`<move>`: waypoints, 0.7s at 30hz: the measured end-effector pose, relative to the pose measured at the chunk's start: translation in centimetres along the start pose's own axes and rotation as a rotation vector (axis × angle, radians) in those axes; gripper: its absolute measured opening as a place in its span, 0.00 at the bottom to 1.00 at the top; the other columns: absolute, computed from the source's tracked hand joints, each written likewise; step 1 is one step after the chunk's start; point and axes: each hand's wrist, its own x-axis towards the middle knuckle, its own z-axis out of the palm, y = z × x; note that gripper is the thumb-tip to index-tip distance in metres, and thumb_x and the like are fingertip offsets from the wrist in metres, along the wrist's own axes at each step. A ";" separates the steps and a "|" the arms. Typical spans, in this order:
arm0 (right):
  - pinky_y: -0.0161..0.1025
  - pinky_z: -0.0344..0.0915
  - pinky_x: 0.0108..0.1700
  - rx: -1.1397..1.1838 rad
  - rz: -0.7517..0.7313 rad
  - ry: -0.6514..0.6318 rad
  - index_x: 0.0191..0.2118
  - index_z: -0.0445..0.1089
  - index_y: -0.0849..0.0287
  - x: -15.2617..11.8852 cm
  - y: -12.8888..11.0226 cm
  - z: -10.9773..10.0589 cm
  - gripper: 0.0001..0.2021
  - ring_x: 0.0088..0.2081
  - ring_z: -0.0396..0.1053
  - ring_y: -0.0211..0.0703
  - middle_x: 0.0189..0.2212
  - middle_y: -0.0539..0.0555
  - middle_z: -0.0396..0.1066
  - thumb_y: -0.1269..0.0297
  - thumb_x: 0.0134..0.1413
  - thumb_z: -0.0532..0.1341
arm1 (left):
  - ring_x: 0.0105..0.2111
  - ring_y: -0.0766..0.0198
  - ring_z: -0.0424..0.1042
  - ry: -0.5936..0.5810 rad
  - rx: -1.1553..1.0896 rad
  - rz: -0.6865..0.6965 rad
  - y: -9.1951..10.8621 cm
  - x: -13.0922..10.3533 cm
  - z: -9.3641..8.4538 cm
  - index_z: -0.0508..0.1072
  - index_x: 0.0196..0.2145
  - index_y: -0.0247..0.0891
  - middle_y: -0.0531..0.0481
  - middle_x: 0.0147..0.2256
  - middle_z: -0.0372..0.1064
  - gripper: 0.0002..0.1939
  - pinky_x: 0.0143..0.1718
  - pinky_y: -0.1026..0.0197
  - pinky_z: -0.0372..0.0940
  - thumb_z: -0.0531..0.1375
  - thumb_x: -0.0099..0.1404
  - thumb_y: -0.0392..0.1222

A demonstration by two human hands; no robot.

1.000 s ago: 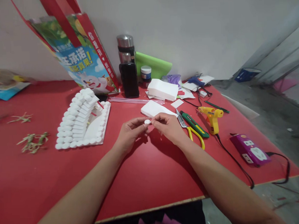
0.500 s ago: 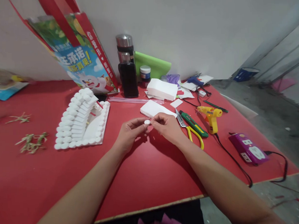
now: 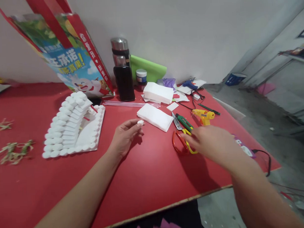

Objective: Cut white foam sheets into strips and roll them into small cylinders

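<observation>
My left hand [image 3: 126, 136] pinches a small white scalloped disc [image 3: 140, 122] between thumb and fingertips above the red table. My right hand [image 3: 209, 143] is over the scissors [image 3: 179, 141], its partly visible fingers stretched toward the red and yellow handles; nothing shows in them. Under and beyond that hand lies a green utility knife [image 3: 184, 122]. A yellow glue gun [image 3: 204, 115] stands just past it. Folded white paper sheets [image 3: 155, 117] lie between the hands. Left of my left hand sits a white model [image 3: 72, 126] with stacked rounded pieces and a curved stair.
Behind are a printed bag [image 3: 82, 63], a dark phone [image 3: 124, 83] against a flask [image 3: 119, 43], and a white-lidded jar [image 3: 141, 76]. Straw figures [image 3: 13, 152] lie at far left. A purple power strip [image 3: 243, 145] with its cord is partly hidden at right.
My right hand has let go of the white disc and moved right to the scissors. My left hand keeps the disc. The view has turned slightly rightward.
</observation>
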 end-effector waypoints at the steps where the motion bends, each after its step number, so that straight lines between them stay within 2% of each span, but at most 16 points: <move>1: 0.42 0.49 0.29 -0.043 0.098 -0.008 0.22 0.67 0.57 -0.3 1.7 0.5 0.25 0.27 0.69 0.50 0.23 0.60 0.70 0.46 0.67 0.58 | 0.23 0.66 0.73 0.002 -0.004 -0.005 0.0 0.0 0.0 0.81 0.38 0.35 0.51 0.25 0.74 0.20 0.22 0.66 0.68 0.78 0.51 0.47; 2: 0.42 0.50 0.29 -0.071 0.194 -0.021 0.23 0.67 0.57 -0.2 3.4 1.3 0.25 0.27 0.70 0.51 0.23 0.61 0.70 0.45 0.66 0.58 | 0.22 0.67 0.72 0.004 -0.008 -0.007 -0.1 0.1 -0.1 0.82 0.38 0.35 0.51 0.25 0.74 0.20 0.21 0.66 0.67 0.78 0.50 0.46; 5: 0.43 0.54 0.32 0.044 0.222 0.083 0.30 0.71 0.59 1.9 7.9 4.3 0.23 0.31 0.72 0.52 0.31 0.65 0.74 0.46 0.69 0.54 | 0.21 0.68 0.70 0.004 -0.019 -0.008 -0.4 0.2 -0.3 0.82 0.39 0.36 0.51 0.24 0.74 0.20 0.21 0.67 0.66 0.78 0.50 0.45; 6: 0.43 0.55 0.32 0.120 0.247 0.130 0.32 0.71 0.59 2.9 8.9 5.4 0.21 0.32 0.71 0.52 0.31 0.64 0.74 0.47 0.67 0.56 | 0.21 0.69 0.70 0.003 -0.021 -0.007 -0.5 0.3 -0.3 0.83 0.39 0.36 0.51 0.24 0.74 0.20 0.21 0.67 0.65 0.78 0.49 0.45; 8: 0.41 0.56 0.31 0.355 0.263 0.154 0.30 0.70 0.57 5.0 10.2 7.4 0.17 0.29 0.69 0.47 0.27 0.57 0.73 0.48 0.61 0.60 | 0.21 0.69 0.70 -0.001 -0.023 -0.007 -0.5 0.3 -0.4 0.83 0.39 0.36 0.50 0.25 0.74 0.20 0.21 0.67 0.65 0.78 0.49 0.45; 11: 0.42 0.53 0.29 0.693 0.433 0.259 0.22 0.65 0.55 6.8 10.7 9.4 0.18 0.23 0.63 0.45 0.17 0.51 0.64 0.49 0.49 0.68 | 0.22 0.69 0.70 0.004 -0.033 -0.013 -0.4 0.3 -0.5 0.84 0.39 0.36 0.49 0.26 0.75 0.21 0.21 0.67 0.64 0.79 0.48 0.46; 13: 0.43 0.54 0.29 0.946 0.491 0.385 0.22 0.67 0.55 6.7 10.2 9.6 0.16 0.23 0.62 0.45 0.18 0.52 0.65 0.51 0.44 0.70 | 0.22 0.69 0.70 0.030 -0.051 0.002 -0.3 0.3 -0.4 0.84 0.38 0.35 0.49 0.26 0.75 0.22 0.22 0.67 0.65 0.79 0.46 0.45; 14: 0.44 0.56 0.29 1.047 0.473 0.438 0.25 0.69 0.55 6.3 9.7 9.4 0.15 0.24 0.63 0.45 0.20 0.54 0.68 0.50 0.45 0.69 | 0.22 0.69 0.70 0.047 -0.059 0.010 -0.3 0.3 -0.4 0.83 0.38 0.35 0.50 0.25 0.75 0.22 0.23 0.67 0.65 0.79 0.46 0.45; 17: 0.43 0.60 0.31 1.260 0.301 0.519 0.35 0.73 0.56 4.3 6.8 7.2 0.15 0.28 0.65 0.46 0.30 0.56 0.73 0.48 0.52 0.63 | 0.22 0.69 0.69 0.078 -0.059 0.030 -0.5 0.3 -0.4 0.82 0.41 0.36 0.52 0.23 0.73 0.23 0.22 0.67 0.65 0.79 0.47 0.44; 18: 0.42 0.60 0.30 1.327 0.220 0.483 0.38 0.74 0.54 3.6 5.4 6.2 0.14 0.28 0.65 0.44 0.31 0.54 0.73 0.50 0.53 0.65 | 0.21 0.69 0.69 0.079 -0.050 0.041 -0.6 0.3 -0.4 0.82 0.42 0.36 0.52 0.23 0.72 0.23 0.21 0.67 0.64 0.78 0.49 0.44; 21: 0.39 0.55 0.26 1.606 -0.040 0.219 0.39 0.76 0.57 2.6 0.4 4.1 0.10 0.24 0.59 0.40 0.22 0.49 0.64 0.56 0.56 0.67 | 0.22 0.69 0.70 0.086 -0.028 0.107 -0.8 0.6 -0.6 0.81 0.44 0.36 0.52 0.28 0.74 0.23 0.21 0.67 0.64 0.77 0.51 0.43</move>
